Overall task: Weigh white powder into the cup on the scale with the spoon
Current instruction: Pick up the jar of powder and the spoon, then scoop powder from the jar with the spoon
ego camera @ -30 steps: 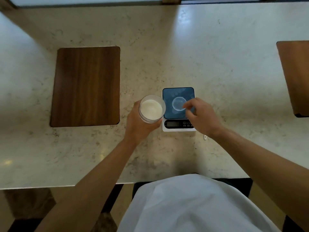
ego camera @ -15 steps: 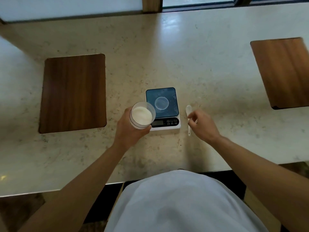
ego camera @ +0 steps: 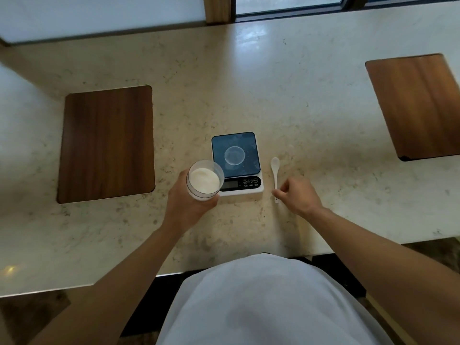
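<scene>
My left hand (ego camera: pixel 185 207) grips a clear container of white powder (ego camera: pixel 204 181), held just at the front left corner of the scale (ego camera: pixel 250 145). The scale has a blue top and a white front with a dark display. A small clear cup (ego camera: pixel 234 155) stands in the middle of its top and looks empty. A white spoon (ego camera: pixel 275 168) lies on the counter just right of the scale, bowl pointing away from me. My right hand (ego camera: pixel 300 195) is curled, its thumb and fingertip pinched on the lower end of the spoon's handle.
A dark wooden board (ego camera: pixel 107 143) lies flat on the left of the marble counter (ego camera: pixel 249 70), another wooden board (ego camera: pixel 418 105) at the far right. The counter's front edge runs just before my white shirt. A window frame lines the back.
My right hand left the small cup on the scale, moved right and came down onto the spoon's handle. The left hand kept hold of the powder container. The view shifted right.
</scene>
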